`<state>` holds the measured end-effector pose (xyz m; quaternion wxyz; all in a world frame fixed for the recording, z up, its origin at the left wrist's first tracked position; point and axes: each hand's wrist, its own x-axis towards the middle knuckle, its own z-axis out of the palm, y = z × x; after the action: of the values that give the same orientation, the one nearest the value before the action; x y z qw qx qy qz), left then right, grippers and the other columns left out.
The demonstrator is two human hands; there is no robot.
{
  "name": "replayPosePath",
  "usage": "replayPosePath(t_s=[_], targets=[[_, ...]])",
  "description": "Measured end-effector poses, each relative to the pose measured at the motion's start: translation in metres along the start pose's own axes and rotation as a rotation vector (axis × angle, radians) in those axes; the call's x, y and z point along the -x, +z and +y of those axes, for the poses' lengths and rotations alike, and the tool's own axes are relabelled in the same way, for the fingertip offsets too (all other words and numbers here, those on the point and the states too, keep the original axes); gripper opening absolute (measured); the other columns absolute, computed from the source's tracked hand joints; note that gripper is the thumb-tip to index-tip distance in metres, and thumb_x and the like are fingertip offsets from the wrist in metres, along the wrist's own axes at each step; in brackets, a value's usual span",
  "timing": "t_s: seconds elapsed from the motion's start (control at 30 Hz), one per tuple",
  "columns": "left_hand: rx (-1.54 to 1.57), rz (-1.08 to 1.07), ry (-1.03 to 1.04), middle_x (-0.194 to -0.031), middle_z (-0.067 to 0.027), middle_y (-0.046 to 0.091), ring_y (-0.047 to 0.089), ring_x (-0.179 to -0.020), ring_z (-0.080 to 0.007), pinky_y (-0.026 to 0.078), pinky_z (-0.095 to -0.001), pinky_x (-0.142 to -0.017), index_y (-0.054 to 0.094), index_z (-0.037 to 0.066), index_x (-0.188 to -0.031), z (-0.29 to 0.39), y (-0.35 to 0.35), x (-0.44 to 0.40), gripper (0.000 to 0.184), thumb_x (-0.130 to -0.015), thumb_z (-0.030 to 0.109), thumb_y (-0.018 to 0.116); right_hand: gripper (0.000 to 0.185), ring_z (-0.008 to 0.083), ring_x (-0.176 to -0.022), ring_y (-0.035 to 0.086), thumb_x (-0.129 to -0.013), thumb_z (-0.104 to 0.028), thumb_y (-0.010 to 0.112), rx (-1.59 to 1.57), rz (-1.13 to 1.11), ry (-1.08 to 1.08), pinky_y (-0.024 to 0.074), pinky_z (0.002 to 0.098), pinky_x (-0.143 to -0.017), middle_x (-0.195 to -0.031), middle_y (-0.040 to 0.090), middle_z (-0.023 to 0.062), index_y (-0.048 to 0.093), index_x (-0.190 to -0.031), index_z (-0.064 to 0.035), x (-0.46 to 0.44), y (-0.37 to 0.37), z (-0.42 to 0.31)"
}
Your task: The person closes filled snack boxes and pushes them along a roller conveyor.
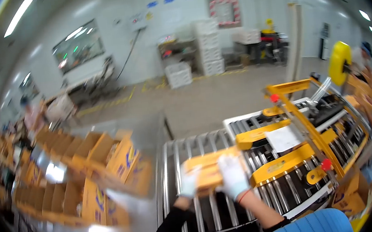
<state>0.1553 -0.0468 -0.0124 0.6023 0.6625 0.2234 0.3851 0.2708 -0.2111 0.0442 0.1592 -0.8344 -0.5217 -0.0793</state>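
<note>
A closed orange-yellow carton [206,161] lies on the metal rollers [205,211] in front of me, a little blurred. My left hand [189,181], in a white glove, is against the carton's left side, its fingers smeared by motion. My right hand [233,174], also gloved, lies on the carton's right part with its fingers stretched forward. A red cord shows on the right wrist. Just right of the carton stands the yellow-framed machine [293,127], with yellow side guides and a white sheet [283,139] on it.
Rows of open cartons [96,200] stand on the metal table [148,206] at left. A blue padded surface [311,227] is at the bottom right. People are at the far left [34,116] and right [361,59]. White crates [208,48] stand farther back.
</note>
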Motion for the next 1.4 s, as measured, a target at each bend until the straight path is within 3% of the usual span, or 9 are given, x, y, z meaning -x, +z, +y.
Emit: replayPosePath(t_s=[0.2,0.37,0.47,0.5,0.63,0.8,0.97,1.13,1.4], targets=[[-0.207,-0.681,-0.278,-0.146,-0.0239,0.055,0.053,-0.137,-0.0311,0.041,-0.0372,-0.116,0.042,-0.003,-0.151,-0.021,0.023,0.008,0.074,-0.101,0.047,0.063,0.097,0.0370,-0.153,0.027,-0.081,-0.044,0.078,0.135,0.079,0.089,0.0163,0.0481,-0.128,-0.160,0.036,0.0215,0.036,-0.154,0.0027,-0.015,0.008,0.049],[-1.017,0.246,0.203,-0.110,-0.0193,0.068,0.066,-0.104,-0.0392,0.053,-0.0454,-0.087,0.061,0.001,-0.127,0.067,-0.162,-0.077,0.046,-0.084,0.014,0.071,0.077,0.0359,-0.148,0.034,-0.082,-0.021,0.071,0.105,0.171,0.112,0.0213,0.0492,-0.126,-0.158,0.040,0.0190,0.043,-0.150,0.0005,-0.008,0.015,0.084],[-1.694,0.625,0.417,-0.107,-0.0193,0.072,0.070,-0.099,-0.0322,0.025,-0.0655,-0.113,0.069,0.009,-0.121,0.032,-0.300,-0.113,0.036,-0.092,0.030,0.065,0.057,0.0357,-0.144,0.040,-0.080,-0.011,0.067,0.233,0.232,0.031,0.0253,0.0515,-0.123,-0.147,0.053,0.0170,0.059,-0.136,-0.0041,-0.010,0.008,0.088],[-1.701,0.310,-0.134,-0.095,-0.0170,0.074,0.070,-0.096,-0.0362,0.039,-0.0591,-0.106,0.071,0.010,-0.107,0.039,-0.317,-0.108,0.027,-0.097,0.032,0.060,0.049,0.0348,-0.141,0.044,-0.079,-0.009,0.067,0.156,0.092,0.051,0.0263,0.0527,-0.122,-0.139,0.059,0.0157,0.065,-0.128,-0.0059,-0.014,-0.004,0.076],[-1.537,0.122,0.118,-0.088,-0.0181,0.070,0.068,-0.086,-0.0408,0.052,-0.0550,-0.077,0.069,0.010,-0.100,0.040,-0.285,-0.053,0.019,-0.097,0.024,0.057,0.043,0.0384,-0.122,0.060,-0.084,-0.016,0.069,-0.711,0.114,-0.081,0.0470,0.0454,-0.108,-0.126,0.067,0.0188,0.066,-0.124,-0.0029,0.014,0.070,0.036],[-1.039,-0.207,0.189,-0.106,-0.0134,0.074,0.067,-0.110,-0.0319,0.050,-0.0433,-0.097,0.075,0.008,-0.107,0.119,-0.236,0.078,0.017,-0.094,0.016,0.066,0.102,0.0436,-0.143,0.039,-0.074,-0.044,0.085,-0.695,0.126,0.027,0.0313,0.0454,-0.121,-0.152,0.043,0.0254,0.037,-0.150,0.0054,0.023,0.095,-0.057],[-0.533,-0.414,0.126,-0.163,-0.0288,0.031,0.040,-0.148,-0.0399,0.035,-0.0420,-0.121,0.072,0.000,-0.098,0.147,-0.207,0.081,0.025,-0.074,0.000,0.079,0.068,0.0284,-0.134,0.049,-0.079,-0.033,0.081,-0.433,-0.137,-0.619,0.0324,0.0460,-0.119,-0.144,0.054,0.0103,0.056,-0.139,-0.0123,0.021,0.010,-0.084],[-0.715,-0.148,0.032,-0.100,-0.0100,0.073,0.067,-0.088,-0.0208,0.053,-0.0326,-0.083,0.070,-0.002,-0.100,0.064,-0.168,0.015,0.016,-0.094,0.013,0.069,0.053,0.0340,-0.118,0.060,-0.091,-0.043,0.068,-0.962,-0.107,-0.290,0.0478,0.0428,-0.102,-0.121,0.068,0.0146,0.065,-0.133,-0.0110,0.009,0.036,-0.081],[-0.596,0.199,-0.002,-0.134,-0.0195,0.059,0.059,-0.120,-0.0296,0.046,-0.0401,-0.108,0.051,-0.005,-0.138,-0.007,-0.206,0.002,0.047,-0.106,0.030,0.056,0.089,0.0343,-0.137,0.045,-0.076,-0.043,0.081,-0.168,0.173,-0.315,0.0219,0.0498,-0.125,-0.137,0.054,0.0159,0.047,-0.143,0.0036,-0.003,0.010,-0.112]])
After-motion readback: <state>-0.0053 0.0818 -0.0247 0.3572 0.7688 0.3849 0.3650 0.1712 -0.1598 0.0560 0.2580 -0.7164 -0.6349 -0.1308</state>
